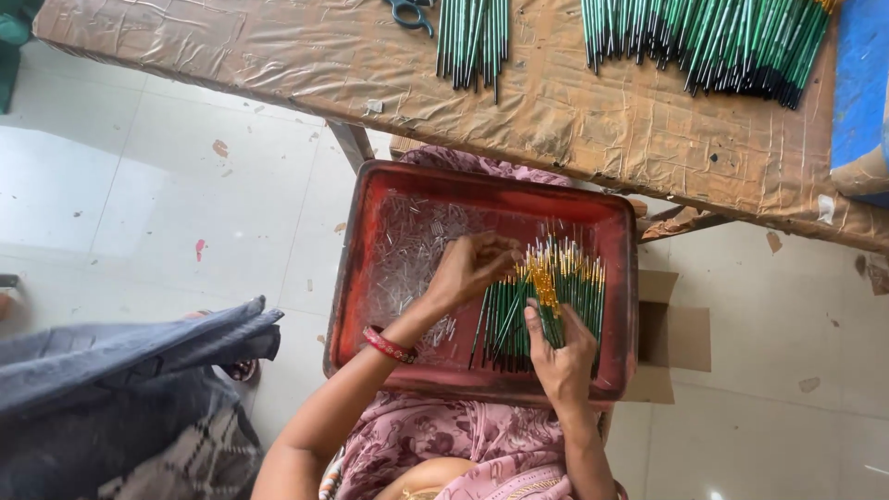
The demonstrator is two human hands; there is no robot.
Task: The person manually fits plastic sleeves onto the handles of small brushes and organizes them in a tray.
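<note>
Lying bunched in the red tray's (482,190) right half, green sticks (542,301) nearly touch its right wall; left half holds clear bits. Right hand (562,356) fingers closed on sticks, left hand (472,268) pinching gold tips

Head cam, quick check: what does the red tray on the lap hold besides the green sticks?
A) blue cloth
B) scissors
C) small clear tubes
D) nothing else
C: small clear tubes lie heaped in the left half of the red tray, where the left hand reaches; the green gold-tipped sticks lie under the right hand.
</note>
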